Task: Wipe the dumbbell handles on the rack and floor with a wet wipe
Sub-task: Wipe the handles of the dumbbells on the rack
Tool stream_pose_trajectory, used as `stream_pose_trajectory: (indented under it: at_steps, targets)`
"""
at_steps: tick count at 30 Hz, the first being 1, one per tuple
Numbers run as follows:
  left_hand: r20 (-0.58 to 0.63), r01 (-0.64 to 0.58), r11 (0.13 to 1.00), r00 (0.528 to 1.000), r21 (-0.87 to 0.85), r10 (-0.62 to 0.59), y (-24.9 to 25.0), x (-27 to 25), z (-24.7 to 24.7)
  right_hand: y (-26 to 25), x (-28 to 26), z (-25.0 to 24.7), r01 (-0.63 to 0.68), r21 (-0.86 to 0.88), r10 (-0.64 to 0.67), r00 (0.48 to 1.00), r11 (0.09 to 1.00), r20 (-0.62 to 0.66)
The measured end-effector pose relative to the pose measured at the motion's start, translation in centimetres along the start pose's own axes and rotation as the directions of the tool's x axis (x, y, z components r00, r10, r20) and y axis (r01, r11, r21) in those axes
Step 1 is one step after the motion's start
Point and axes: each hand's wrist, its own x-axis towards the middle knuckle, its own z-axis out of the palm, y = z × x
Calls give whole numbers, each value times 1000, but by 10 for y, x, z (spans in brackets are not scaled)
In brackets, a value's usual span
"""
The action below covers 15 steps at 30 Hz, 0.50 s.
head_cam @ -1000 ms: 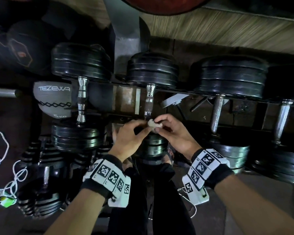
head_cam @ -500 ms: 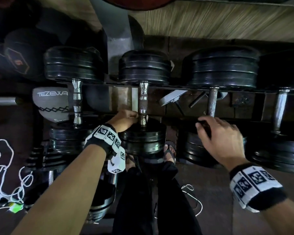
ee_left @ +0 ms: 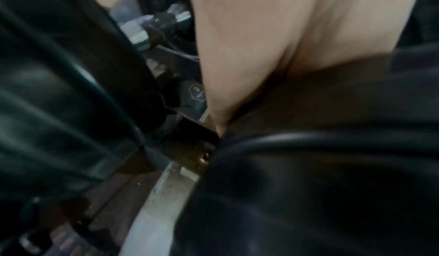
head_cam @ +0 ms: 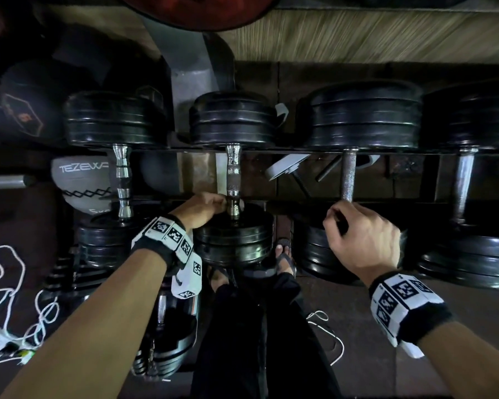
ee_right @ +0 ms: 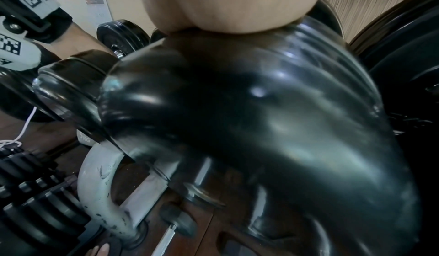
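Black plate dumbbells lie across the rack. My left hand (head_cam: 211, 207) curls around the near end of the middle dumbbell's chrome handle (head_cam: 232, 174), just above its near plate (head_cam: 234, 240). A pale sliver of the wet wipe (head_cam: 241, 203) shows beside the handle; the rest is hidden in my fingers. My right hand (head_cam: 357, 240) grips the near end of the third dumbbell, where its rough handle (head_cam: 349, 174) meets the plate. The wrist views show only my palms (ee_left: 273, 34) (ee_right: 228, 6) against black plates (ee_right: 237, 119).
More dumbbells sit left (head_cam: 122, 182) and right (head_cam: 464, 182) on the rack. A grey TEZEWA ball (head_cam: 81, 180) lies behind. White cord (head_cam: 0, 269) trails on the floor at left beside adjustable dumbbells (head_cam: 167, 341). My sandalled foot (head_cam: 283, 257) stands under the rack.
A second ago both hands held the wipe together before the middle dumbbell. The left hand then took it to that handle's near end; the right hand moved right onto the third dumbbell.
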Motion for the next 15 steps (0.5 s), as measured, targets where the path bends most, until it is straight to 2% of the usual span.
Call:
stream_pose_trajectory:
  at_steps: [3, 5, 7, 12, 15]
  targets:
    - [-72, -47, 998, 996, -36, 45, -7, -18, 0, 2, -1, 1, 15, 3, -15, 1000, 1000, -7]
    - [-133, -85, 996, 987, 10, 85, -9, -28, -3, 2, -1, 3, 24, 2, -24, 1000, 1000, -12]
    - [-126, -101, 992, 986, 73, 109, -8, -27, -3, 1, 0, 4, 21, -3, -21, 1000, 1000, -11]
    - [-69, -39, 999, 997, 27, 40, 0, -10, 8, 0, -2, 3, 14, -4, -14, 1000, 1000, -9]
    - [-168, -26, 995, 985, 99, 43, -4, -16, 10, -1, -1, 0, -12, -4, 12, 1000, 1000, 5]
